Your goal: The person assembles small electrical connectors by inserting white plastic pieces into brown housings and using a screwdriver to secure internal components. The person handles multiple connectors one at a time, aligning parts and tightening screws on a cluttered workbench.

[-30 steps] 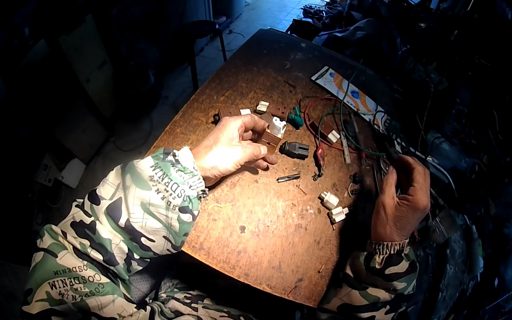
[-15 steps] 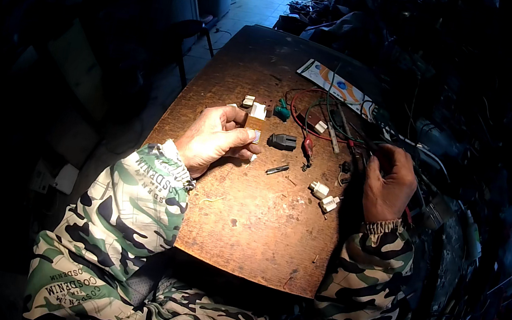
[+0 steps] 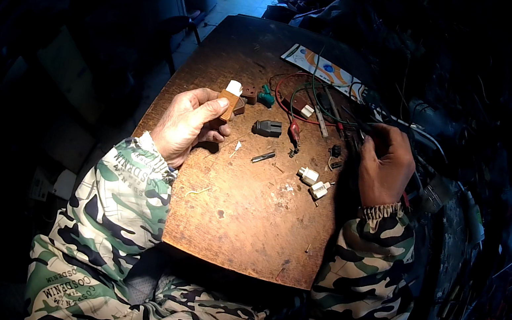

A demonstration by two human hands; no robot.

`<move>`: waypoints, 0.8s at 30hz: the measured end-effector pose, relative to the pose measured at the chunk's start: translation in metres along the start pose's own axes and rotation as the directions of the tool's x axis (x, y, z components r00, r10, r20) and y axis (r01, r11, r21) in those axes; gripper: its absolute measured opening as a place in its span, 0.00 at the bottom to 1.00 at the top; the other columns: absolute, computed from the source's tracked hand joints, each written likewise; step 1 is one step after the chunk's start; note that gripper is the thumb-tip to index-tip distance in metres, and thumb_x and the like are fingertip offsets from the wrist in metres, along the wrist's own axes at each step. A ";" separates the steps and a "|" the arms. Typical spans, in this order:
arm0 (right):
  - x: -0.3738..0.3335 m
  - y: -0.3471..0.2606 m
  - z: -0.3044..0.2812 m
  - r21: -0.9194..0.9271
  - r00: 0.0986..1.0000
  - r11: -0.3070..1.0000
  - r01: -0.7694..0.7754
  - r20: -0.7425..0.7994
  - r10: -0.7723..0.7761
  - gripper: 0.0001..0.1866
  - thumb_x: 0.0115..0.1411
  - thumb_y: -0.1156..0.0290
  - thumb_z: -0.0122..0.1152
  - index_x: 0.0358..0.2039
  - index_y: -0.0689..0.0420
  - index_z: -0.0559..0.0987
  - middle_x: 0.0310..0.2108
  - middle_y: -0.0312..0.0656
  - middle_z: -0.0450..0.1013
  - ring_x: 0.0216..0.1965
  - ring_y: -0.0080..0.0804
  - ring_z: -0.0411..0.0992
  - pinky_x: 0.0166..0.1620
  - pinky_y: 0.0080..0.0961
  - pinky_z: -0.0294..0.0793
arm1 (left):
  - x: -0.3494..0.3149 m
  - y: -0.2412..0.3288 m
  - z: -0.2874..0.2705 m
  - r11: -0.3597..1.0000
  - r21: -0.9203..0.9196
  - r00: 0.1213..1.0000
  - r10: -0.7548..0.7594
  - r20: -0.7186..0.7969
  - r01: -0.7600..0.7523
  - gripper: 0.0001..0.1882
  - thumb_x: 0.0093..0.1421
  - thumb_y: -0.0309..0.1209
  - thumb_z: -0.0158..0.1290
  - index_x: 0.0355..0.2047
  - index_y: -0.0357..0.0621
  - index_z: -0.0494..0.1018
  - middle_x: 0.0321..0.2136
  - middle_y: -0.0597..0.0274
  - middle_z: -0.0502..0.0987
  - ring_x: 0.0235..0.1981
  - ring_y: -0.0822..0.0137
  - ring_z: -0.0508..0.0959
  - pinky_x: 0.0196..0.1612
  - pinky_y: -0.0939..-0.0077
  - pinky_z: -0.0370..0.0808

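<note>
My left hand [image 3: 189,124] holds a small brown and white connector block [image 3: 231,98] between thumb and fingers, lifted just above the brown wooden table [image 3: 240,218]. My right hand [image 3: 386,164] is closed at the table's right edge on a bundle of dark wires [image 3: 350,118]; what exactly sits in the fingers is hidden. Between the hands lie a black plug [image 3: 268,128], a short metal bit [image 3: 263,157] and two white connectors [image 3: 313,181]. Red and green wires [image 3: 295,102] loop near the far side.
A printed card [image 3: 324,70] lies at the table's far right corner. A green part [image 3: 266,98] and a white piece [image 3: 307,110] sit near the wires. Dark clutter and cables crowd the right side; bins stand at the far left by a lit floor.
My left hand has raised the connector block and turned it upright off the table. My right hand stays on the wires at the right edge.
</note>
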State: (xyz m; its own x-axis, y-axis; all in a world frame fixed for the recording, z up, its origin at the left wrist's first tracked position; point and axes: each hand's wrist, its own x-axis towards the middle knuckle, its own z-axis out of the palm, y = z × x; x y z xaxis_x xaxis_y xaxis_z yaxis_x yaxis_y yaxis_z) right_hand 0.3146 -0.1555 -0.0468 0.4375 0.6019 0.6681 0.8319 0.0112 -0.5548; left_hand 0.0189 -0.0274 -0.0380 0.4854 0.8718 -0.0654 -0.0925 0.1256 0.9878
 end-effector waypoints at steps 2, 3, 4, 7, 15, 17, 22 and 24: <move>-0.002 0.003 -0.001 -0.010 1.000 1.000 -0.004 0.000 0.004 0.10 0.55 0.81 0.65 0.39 0.62 0.82 0.37 0.49 0.78 0.37 0.46 0.80 0.41 0.33 0.80 | 0.000 -0.003 0.000 1.000 0.017 1.000 -0.005 -0.004 0.005 0.19 0.69 0.40 0.57 0.46 0.35 0.72 0.34 0.62 0.77 0.31 0.74 0.80 0.32 0.83 0.81; -0.002 0.003 0.000 -0.010 1.000 1.000 -0.013 0.002 0.013 0.10 0.55 0.82 0.65 0.39 0.62 0.82 0.37 0.49 0.78 0.37 0.45 0.80 0.41 0.33 0.80 | 0.000 -0.002 0.000 1.000 -0.001 1.000 -0.006 -0.006 0.006 0.18 0.69 0.41 0.56 0.46 0.35 0.72 0.34 0.62 0.77 0.30 0.75 0.80 0.32 0.82 0.81; -0.002 0.003 -0.001 -0.011 1.000 1.000 -0.024 0.004 0.024 0.10 0.55 0.82 0.65 0.39 0.62 0.82 0.37 0.49 0.78 0.38 0.45 0.80 0.41 0.33 0.80 | 0.000 -0.003 0.003 1.000 -0.019 1.000 -0.008 -0.008 0.008 0.18 0.70 0.41 0.56 0.46 0.36 0.72 0.34 0.62 0.77 0.30 0.75 0.80 0.32 0.82 0.81; 0.000 -0.002 -0.001 0.046 0.999 0.998 -0.041 0.014 0.041 0.10 0.55 0.82 0.66 0.39 0.62 0.82 0.38 0.49 0.78 0.38 0.45 0.80 0.42 0.34 0.80 | -0.003 0.003 -0.001 0.999 -0.030 0.998 0.014 -0.060 -0.016 0.18 0.71 0.43 0.54 0.46 0.39 0.73 0.34 0.63 0.77 0.28 0.76 0.80 0.32 0.81 0.81; -0.002 -0.002 0.000 0.023 0.999 0.999 -0.038 0.035 0.037 0.10 0.56 0.82 0.65 0.40 0.63 0.82 0.38 0.49 0.78 0.38 0.44 0.81 0.42 0.33 0.80 | 0.001 -0.005 -0.005 0.997 -0.074 0.999 0.023 -0.047 -0.026 0.19 0.72 0.45 0.52 0.46 0.39 0.73 0.33 0.62 0.77 0.28 0.75 0.79 0.31 0.80 0.80; -0.002 -0.001 0.000 0.047 0.999 0.998 -0.039 0.037 0.038 0.10 0.56 0.82 0.65 0.40 0.63 0.82 0.38 0.49 0.78 0.38 0.43 0.81 0.42 0.32 0.80 | -0.001 -0.004 -0.005 0.996 -0.080 0.998 0.023 -0.055 -0.028 0.18 0.73 0.45 0.51 0.44 0.40 0.72 0.33 0.62 0.77 0.28 0.75 0.79 0.31 0.79 0.81; -0.002 0.002 0.003 0.047 0.999 0.998 -0.029 0.038 0.027 0.10 0.56 0.82 0.65 0.40 0.63 0.82 0.37 0.49 0.78 0.37 0.43 0.81 0.41 0.32 0.80 | 0.000 -0.006 -0.007 0.995 -0.096 0.998 0.021 -0.056 -0.026 0.18 0.73 0.44 0.50 0.45 0.40 0.72 0.32 0.63 0.77 0.28 0.75 0.79 0.31 0.79 0.80; -0.002 0.003 0.000 0.041 0.999 0.999 -0.022 0.038 0.020 0.10 0.56 0.81 0.66 0.40 0.63 0.82 0.37 0.49 0.78 0.37 0.44 0.81 0.41 0.33 0.80 | 0.001 -0.005 -0.006 0.993 -0.114 0.999 0.027 -0.037 -0.031 0.18 0.73 0.44 0.50 0.46 0.39 0.73 0.32 0.63 0.78 0.28 0.75 0.79 0.32 0.79 0.79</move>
State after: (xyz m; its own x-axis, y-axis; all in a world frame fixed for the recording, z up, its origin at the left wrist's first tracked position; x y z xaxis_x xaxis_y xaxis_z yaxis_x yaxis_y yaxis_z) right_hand 0.3159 -0.1567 -0.0498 0.4411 0.6318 0.6374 0.8074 0.0307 -0.5892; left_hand 0.0145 -0.0239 -0.0442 0.4501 0.8919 -0.0443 -0.2061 0.1520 0.9666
